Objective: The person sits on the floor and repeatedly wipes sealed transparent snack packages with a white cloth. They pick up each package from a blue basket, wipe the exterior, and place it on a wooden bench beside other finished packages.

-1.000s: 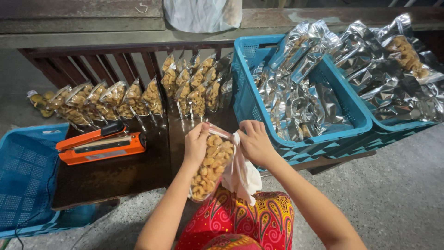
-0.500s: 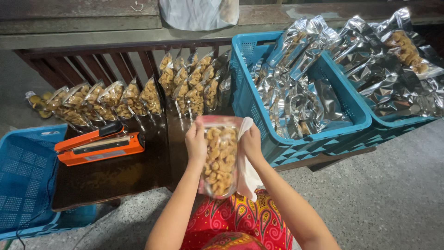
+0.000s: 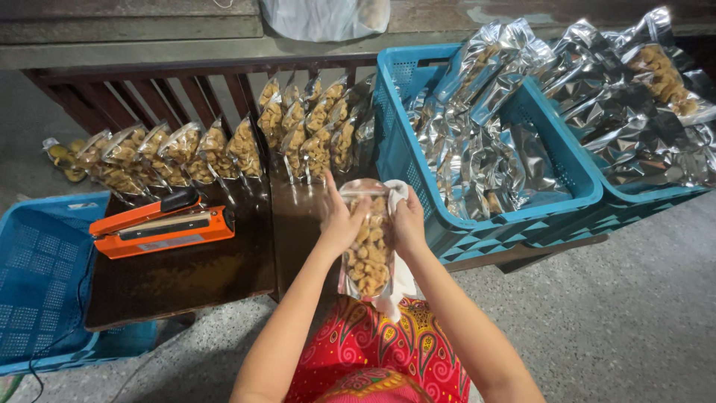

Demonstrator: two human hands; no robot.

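I hold a clear snack pouch [image 3: 366, 246] full of golden fried pieces upright in front of me, above my lap. My left hand [image 3: 339, 220] grips its left edge near the top. My right hand [image 3: 408, 222] grips the right edge and also has a white cloth [image 3: 396, 277] bunched under it, hanging down behind the pouch. The pouch's top edge sits level with my fingertips.
An orange heat sealer [image 3: 160, 227] lies on the dark wooden table [image 3: 209, 272] at left. Rows of filled pouches [image 3: 224, 145] stand at the table's back. A blue crate [image 3: 477, 172] of silver pouches is at right, another blue crate [image 3: 656, 112] beyond it, and an empty blue crate [image 3: 41, 276] sits at far left.
The pouch went from tilted and low, with the cloth against it, to upright and raised between both hands; it has shifted slightly nearer since.
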